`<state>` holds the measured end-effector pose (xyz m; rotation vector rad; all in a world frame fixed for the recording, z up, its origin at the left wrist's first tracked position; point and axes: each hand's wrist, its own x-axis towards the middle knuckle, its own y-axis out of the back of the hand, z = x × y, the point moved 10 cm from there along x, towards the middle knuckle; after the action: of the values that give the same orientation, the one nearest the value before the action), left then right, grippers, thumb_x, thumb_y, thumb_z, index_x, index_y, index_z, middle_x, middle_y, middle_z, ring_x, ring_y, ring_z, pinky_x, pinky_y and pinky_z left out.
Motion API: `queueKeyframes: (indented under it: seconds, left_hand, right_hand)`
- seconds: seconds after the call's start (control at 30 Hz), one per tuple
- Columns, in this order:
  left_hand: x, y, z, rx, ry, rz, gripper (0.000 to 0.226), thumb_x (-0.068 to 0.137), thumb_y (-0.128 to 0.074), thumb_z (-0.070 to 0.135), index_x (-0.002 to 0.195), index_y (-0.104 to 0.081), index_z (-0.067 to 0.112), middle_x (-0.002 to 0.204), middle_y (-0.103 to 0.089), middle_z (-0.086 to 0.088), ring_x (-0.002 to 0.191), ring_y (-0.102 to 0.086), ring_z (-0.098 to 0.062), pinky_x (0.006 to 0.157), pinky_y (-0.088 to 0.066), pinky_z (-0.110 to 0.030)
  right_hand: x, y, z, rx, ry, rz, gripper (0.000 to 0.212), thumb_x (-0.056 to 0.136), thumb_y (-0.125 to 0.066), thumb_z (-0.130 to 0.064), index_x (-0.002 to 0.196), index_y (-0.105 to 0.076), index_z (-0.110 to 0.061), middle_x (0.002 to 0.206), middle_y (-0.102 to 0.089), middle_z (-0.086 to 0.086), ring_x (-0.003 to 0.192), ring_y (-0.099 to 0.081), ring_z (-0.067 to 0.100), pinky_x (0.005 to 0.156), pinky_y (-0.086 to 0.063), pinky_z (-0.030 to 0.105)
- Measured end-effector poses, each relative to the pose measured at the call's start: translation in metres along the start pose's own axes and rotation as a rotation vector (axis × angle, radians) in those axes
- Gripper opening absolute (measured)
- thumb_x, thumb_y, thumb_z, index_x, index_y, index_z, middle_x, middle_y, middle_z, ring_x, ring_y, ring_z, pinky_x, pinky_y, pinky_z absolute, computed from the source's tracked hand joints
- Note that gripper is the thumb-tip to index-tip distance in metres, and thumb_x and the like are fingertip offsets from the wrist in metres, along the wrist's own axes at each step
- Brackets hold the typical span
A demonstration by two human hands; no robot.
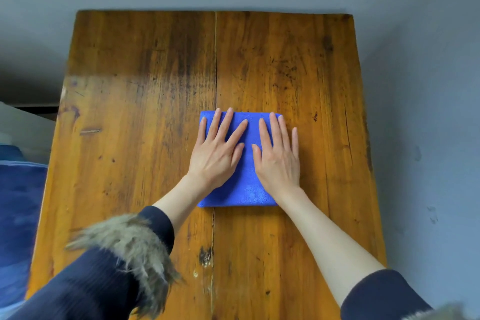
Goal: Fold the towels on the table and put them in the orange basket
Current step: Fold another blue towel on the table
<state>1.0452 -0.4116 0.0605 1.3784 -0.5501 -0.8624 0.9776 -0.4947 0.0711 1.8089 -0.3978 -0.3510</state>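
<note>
Worn wooden surface [145, 117]: blue towel [246, 184] lying folded beneath flat, outspread fingers [228, 125] of both hands; basketing seemingly outstanding, basket unseen.

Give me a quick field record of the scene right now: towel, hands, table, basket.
towel: one blue towel, folded into a compact rectangle, lying flat across the table's centre seam
left hand: flat on the towel, fingers straight and spread
right hand: flat on the towel, little finger reaching past its right edge
table: worn wooden table, only this towel on it
orange basket: not in view
</note>
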Motion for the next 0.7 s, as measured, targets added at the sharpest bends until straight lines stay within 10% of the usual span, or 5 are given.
queueKeyframes:
  seconds: [0.23,0.43,0.7]
  left_hand:
    - [-0.001,0.0,-0.004,-0.065,-0.008,-0.007,0.054,0.096,-0.017,0.039,0.146,-0.03,0.021,0.156,-0.019,-0.009,0.144,-0.013,-0.033,0.114,-0.008,-0.051]
    - [-0.037,0.025,-0.04,-0.273,0.2,0.224,0.041,0.09,-0.052,0.011,0.13,-0.049,0.005,0.139,-0.044,-0.019,0.132,-0.038,-0.038,0.106,-0.032,-0.053]
    - [-0.071,-0.013,-0.094,-0.682,0.773,0.038,0.029,0.093,-0.047,0.042,0.106,-0.063,0.021,0.104,-0.055,-0.001,0.112,-0.044,-0.027,0.091,-0.03,-0.04]
  right_hand:
    - [0.001,-0.016,0.013,0.101,-0.034,-0.044,0.054,0.099,-0.036,-0.032,0.148,-0.02,-0.016,0.158,-0.01,0.006,0.146,-0.005,0.022,0.118,-0.005,0.043]
    - [-0.035,0.02,0.047,0.417,-0.363,0.213,0.033,0.092,-0.054,-0.018,0.121,-0.056,-0.005,0.122,-0.056,0.012,0.11,-0.055,0.029,0.092,-0.043,0.041]
    - [-0.041,-0.026,0.081,0.718,-0.856,-0.156,0.031,0.091,-0.056,-0.036,0.106,-0.065,-0.011,0.104,-0.067,0.002,0.097,-0.06,0.022,0.087,-0.049,0.038]
